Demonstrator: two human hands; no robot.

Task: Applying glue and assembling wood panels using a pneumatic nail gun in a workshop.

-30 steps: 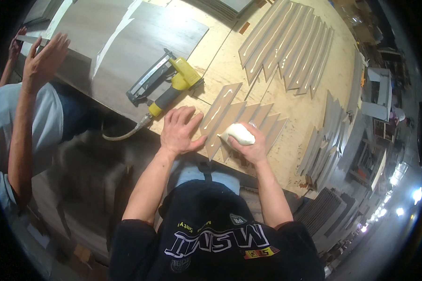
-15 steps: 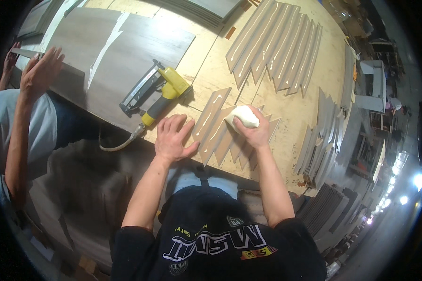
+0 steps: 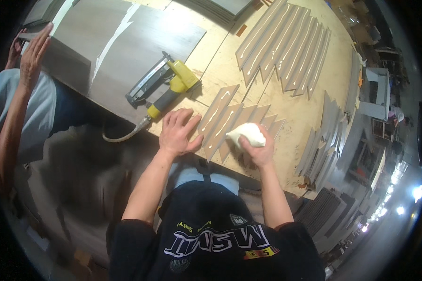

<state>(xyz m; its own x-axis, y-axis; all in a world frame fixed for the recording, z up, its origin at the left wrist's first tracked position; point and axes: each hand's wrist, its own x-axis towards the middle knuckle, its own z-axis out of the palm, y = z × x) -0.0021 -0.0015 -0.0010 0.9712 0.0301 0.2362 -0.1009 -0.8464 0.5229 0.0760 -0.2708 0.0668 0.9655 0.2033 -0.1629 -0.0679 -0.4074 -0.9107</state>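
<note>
In the head view, your right grip is closed around a soft white pouch, its tip pointing left just over the short brown strips that lie on the desk beneath and to the left of that grip, the two leftmost carrying white beads. Your left grip holds nothing, fingers spread beside the leftmost strip, with a yellow-and-black nail gun just beyond it. Farther past your right grip lies a larger row of beaded strips.
</note>
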